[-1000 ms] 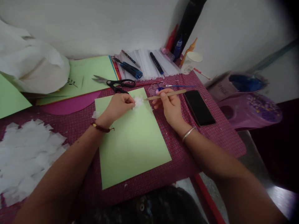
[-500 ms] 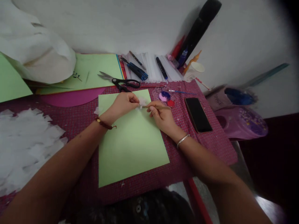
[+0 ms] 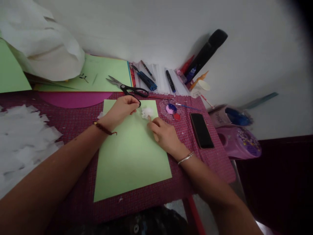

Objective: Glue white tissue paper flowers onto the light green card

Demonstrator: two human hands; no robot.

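Note:
A pale green sheet of paper (image 3: 132,156) lies flat under both hands. Near its top edge sits a small clump of crumpled white tissue paper (image 3: 147,112). My right hand (image 3: 165,133) is closed around a thin brown stick (image 3: 149,118), and its end touches the lower edge of the clump; the rest is hidden by the fingers. My left hand (image 3: 123,109) hovers left of the clump, thumb and fingertips pinched together. What it holds, if anything, is too small to tell. Black-handled scissors (image 3: 127,88) lie just beyond the left hand.
Cut white tissue pieces (image 3: 24,143) are heaped at the left. On the right are a palette (image 3: 172,109) with pink, blue and red paint, a thin brush (image 3: 187,106) and a phone (image 3: 201,130). A blue cutter (image 3: 146,80) and black marker (image 3: 170,81) lie by the wall.
My left hand has drawn away leftward from the tissue clump. The stick in my right hand has swung from lying sideways to pointing at the clump. The camera view has shifted slightly.

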